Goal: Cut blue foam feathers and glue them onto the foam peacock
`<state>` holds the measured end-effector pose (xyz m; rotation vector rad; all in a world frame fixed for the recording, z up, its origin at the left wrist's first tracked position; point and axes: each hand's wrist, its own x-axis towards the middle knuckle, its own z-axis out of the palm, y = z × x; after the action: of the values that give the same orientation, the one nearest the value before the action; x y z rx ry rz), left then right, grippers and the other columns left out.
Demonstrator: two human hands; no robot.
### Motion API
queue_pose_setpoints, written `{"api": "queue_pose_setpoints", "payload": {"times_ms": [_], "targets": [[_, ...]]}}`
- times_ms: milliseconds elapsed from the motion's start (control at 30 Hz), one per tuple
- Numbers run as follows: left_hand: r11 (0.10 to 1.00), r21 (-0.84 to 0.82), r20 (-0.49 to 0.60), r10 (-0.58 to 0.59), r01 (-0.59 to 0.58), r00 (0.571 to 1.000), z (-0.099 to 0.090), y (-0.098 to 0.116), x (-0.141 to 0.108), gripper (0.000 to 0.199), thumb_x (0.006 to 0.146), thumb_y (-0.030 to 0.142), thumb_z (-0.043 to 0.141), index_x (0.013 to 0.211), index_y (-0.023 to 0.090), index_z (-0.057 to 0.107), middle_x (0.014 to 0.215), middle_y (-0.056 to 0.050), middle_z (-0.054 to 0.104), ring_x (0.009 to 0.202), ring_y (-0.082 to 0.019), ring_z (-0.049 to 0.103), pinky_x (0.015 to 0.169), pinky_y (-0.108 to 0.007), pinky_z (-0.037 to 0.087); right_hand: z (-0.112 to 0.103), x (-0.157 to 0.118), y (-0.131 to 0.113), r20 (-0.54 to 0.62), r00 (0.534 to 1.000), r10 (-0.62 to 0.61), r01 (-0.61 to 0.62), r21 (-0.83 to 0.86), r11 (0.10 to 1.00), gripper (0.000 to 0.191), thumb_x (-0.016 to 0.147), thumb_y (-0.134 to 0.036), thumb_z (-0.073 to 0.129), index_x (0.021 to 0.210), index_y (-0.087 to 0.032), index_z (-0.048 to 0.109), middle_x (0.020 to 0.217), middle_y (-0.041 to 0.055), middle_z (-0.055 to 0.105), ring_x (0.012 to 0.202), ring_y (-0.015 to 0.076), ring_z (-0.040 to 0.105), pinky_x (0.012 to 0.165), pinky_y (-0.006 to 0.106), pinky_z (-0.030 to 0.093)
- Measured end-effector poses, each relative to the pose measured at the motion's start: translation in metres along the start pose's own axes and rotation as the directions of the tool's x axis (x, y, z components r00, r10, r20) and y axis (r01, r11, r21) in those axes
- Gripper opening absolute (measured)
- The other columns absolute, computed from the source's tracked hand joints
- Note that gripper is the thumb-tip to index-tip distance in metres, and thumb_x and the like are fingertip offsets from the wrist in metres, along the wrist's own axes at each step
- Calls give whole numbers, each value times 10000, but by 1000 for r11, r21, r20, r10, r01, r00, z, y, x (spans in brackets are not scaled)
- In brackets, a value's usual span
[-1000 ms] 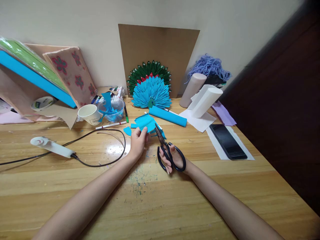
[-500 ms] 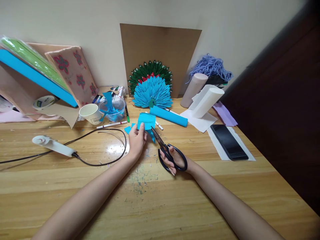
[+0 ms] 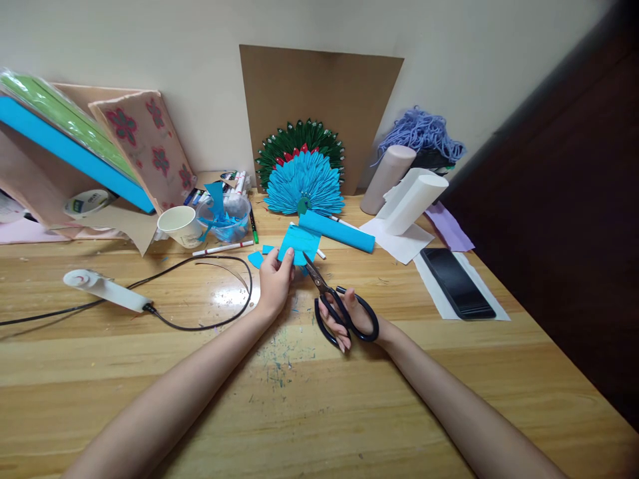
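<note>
My left hand [image 3: 275, 283] pinches a square piece of blue paper [image 3: 302, 243] between thumb and fingers. My right hand [image 3: 347, 319] is closed around the handles of the black scissors [image 3: 332, 293], whose tips touch or lie close to the paper's lower edge. Small blue scraps [image 3: 256, 259] lie on the table just left of the held piece. Behind it rests a roll of blue paper [image 3: 337, 231]. A fan of layered blue, red and green paper petals [image 3: 304, 183] stands against a brown board [image 3: 319, 93].
On the left are a white glue gun [image 3: 107, 291] with a black cable, a paper cup [image 3: 180, 227] and a clear bowl [image 3: 224, 223] of blue scraps. To the right are a white roll [image 3: 417, 205], a phone [image 3: 458, 284] and blue yarn [image 3: 422, 133].
The blue piece has shifted slightly right and is tilted more. My left thumb has moved a little right with it. The scissors have turned slightly in my right hand.
</note>
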<state>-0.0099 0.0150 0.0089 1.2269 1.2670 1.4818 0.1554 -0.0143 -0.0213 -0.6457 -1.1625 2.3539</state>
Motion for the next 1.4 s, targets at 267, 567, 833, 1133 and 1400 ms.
{"api": "queue_pose_setpoints", "payload": {"times_ms": [267,567,833,1133,1400], "targets": [[995,-79,-15,-55,54,998,1,4,0,339,826,387,539,594,186,395,428,76,375,380,-60,316,388,-191,230,-12,5,11,56,998,-3,0,67,998,627,593,-789,518,713,-182,421,345,-92,483,216,90,441,234,180,415],[983,-169,-8,-75,73,997,2,5,2,369,805,444,558,596,184,401,420,77,375,373,-54,320,383,-184,230,-14,5,14,53,998,-19,14,84,996,591,621,-750,546,728,-182,424,345,-96,477,222,91,433,231,181,392],[991,-102,38,-87,91,995,3,-2,1,451,789,456,557,476,179,387,397,50,384,382,-66,347,408,-212,263,-6,4,7,-1,1000,-13,13,59,998,606,577,-754,582,700,-182,424,327,-99,471,203,90,423,224,171,387],[997,-75,31,-32,34,999,1,-5,1,379,823,402,525,549,184,380,451,64,370,408,-70,329,414,-206,255,1,-2,2,-69,998,-5,1,-60,998,718,525,-862,437,737,-176,437,360,-92,465,235,89,449,264,192,425],[1000,-28,70,-7,9,998,2,-4,-2,383,817,405,521,541,180,380,461,61,353,424,-72,298,419,-217,228,2,-2,1,-61,998,13,-15,-33,999,763,486,-883,429,745,-166,456,373,-71,490,258,109,489,304,224,467]]}}
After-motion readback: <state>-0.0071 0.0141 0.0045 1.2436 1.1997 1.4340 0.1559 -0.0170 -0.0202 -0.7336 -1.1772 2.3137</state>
